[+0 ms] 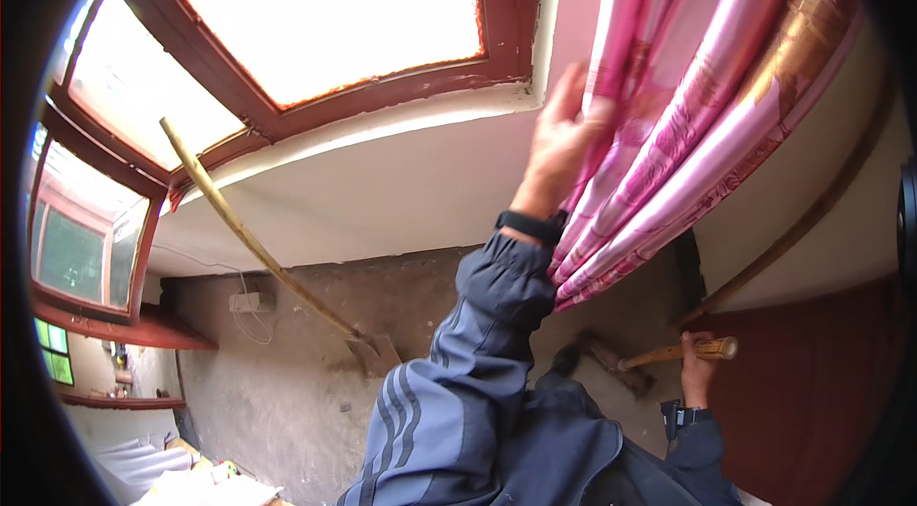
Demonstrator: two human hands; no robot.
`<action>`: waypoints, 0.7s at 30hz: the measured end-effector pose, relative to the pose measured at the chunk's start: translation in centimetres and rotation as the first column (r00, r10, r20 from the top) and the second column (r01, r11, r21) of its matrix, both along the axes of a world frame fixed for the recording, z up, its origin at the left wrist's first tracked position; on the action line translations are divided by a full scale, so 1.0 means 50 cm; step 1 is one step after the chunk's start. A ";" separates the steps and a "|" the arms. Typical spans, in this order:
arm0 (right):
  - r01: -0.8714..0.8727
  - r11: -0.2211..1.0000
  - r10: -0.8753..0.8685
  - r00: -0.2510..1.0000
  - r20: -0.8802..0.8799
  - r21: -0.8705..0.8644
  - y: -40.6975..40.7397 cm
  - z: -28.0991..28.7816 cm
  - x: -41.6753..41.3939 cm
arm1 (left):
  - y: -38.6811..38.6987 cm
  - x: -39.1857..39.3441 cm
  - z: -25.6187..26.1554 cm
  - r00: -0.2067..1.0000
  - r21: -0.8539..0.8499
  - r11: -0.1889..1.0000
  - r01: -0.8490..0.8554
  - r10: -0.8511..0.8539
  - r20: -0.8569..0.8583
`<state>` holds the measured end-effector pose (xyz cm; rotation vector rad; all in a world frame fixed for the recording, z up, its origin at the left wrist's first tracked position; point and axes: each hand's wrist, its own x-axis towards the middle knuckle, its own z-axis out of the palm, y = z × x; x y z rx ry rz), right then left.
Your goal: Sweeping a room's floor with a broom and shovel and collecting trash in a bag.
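Note:
My left hand is raised against the near edge of a shiny pink patterned curtain. Its fingers are blurred, so whether they grip the cloth or only touch it is unclear. Gathered folds of the curtain hang down past my wrist. Lower on the right, my right hand is wrapped around a light wooden handle, close to its upper end. That handle slants down to a brown tool head near the floor by my foot; its exact kind is hard to make out.
A spade leans against the window side, its blade on the concrete floor. Red-framed windows run along the wall, one casement swung inward. A white box with a cable lies by the wall. A dark pole leans at right.

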<state>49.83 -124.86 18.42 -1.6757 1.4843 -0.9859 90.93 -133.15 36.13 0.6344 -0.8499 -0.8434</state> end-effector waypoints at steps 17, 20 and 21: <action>0.496 0.868 -0.493 0.865 0.092 -0.019 -0.085 0.035 -0.146 | 0.256 0.012 -0.113 0.828 0.161 0.881 -0.446 0.337 0.449; 0.450 0.893 -0.445 0.883 0.148 -0.002 -0.136 0.049 -0.169 | 0.269 0.029 -0.118 0.824 0.250 0.837 -0.486 0.344 0.450; 0.447 0.894 -0.444 0.881 0.166 0.016 -0.155 0.052 -0.176 | 0.270 0.030 -0.116 0.790 0.180 0.833 -0.523 0.394 0.470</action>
